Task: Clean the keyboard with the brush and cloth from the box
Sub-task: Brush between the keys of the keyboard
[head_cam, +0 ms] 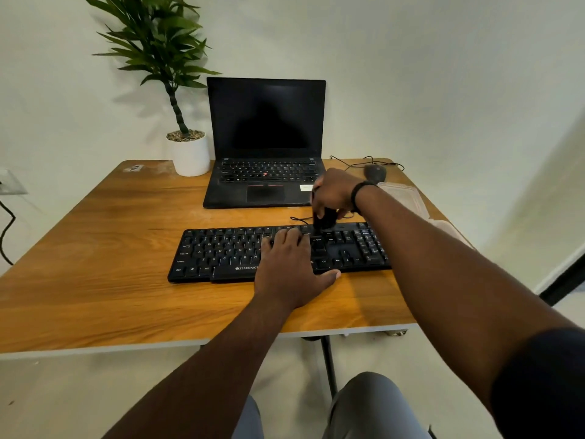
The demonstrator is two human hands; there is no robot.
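Note:
A black keyboard (221, 251) lies across the middle of the wooden table (95, 248). My left hand (291, 267) rests flat on its centre keys, fingers straight, thumb at the front edge. My right hand (332, 191) grips a black brush (326, 218) above the keyboard's top row, right of centre, bristles pointing down onto the keys. A clear box (408, 198) sits at the right side of the table, partly hidden behind my right forearm. The cloth is not visible.
An open black laptop (266, 141) stands behind the keyboard. A potted plant (190, 153) is to its left, a black mouse (375, 173) with cable to its right. The keyboard's cable (300, 219) loops behind it.

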